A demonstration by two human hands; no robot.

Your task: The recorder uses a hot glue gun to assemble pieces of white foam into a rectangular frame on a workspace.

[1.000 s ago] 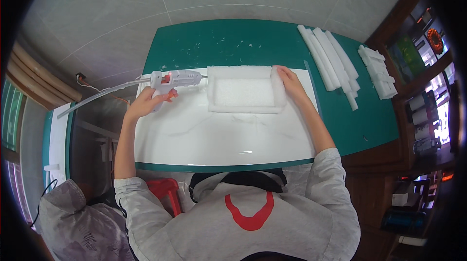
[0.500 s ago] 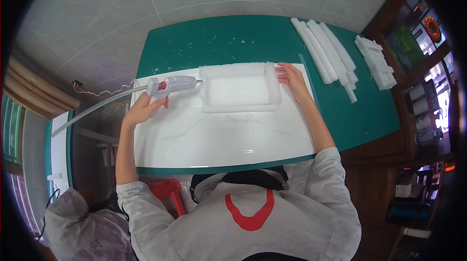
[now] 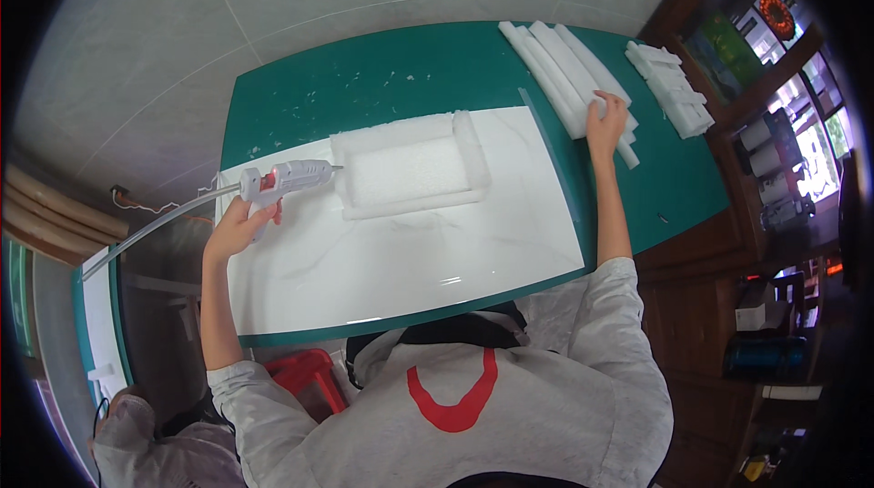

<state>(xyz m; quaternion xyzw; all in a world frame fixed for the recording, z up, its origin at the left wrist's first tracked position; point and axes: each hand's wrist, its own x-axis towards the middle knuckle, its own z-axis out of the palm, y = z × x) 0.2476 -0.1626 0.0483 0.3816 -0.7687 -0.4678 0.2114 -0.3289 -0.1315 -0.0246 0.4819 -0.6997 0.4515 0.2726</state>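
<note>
My left hand (image 3: 240, 228) is wrapped around the handle of a white hot glue gun (image 3: 296, 176). A long translucent glue stick (image 3: 150, 231) runs out of its back. The gun's nozzle points right, close to the left side of a shallow open box of white foam (image 3: 410, 204), with low walls around a flat base. Over on the right, my right hand (image 3: 607, 127) is at several long white foam strips (image 3: 553, 69), thumb and fingers bent around the near part of one. Its palm side is partly hidden.
The foam box lies on a glossy white board (image 3: 391, 269) on a green table mat (image 3: 300, 69) scattered with foam crumbs. A stack of short foam pieces (image 3: 671, 92) lies at the far right. A wooden cabinet (image 3: 687, 283) borders the right side; a red stool (image 3: 309, 379) is below.
My right hand has left the foam box's right side and moved right to the foam strips. My left hand still holds the glue gun beside the box. The whole view has shifted and turned slightly.
</note>
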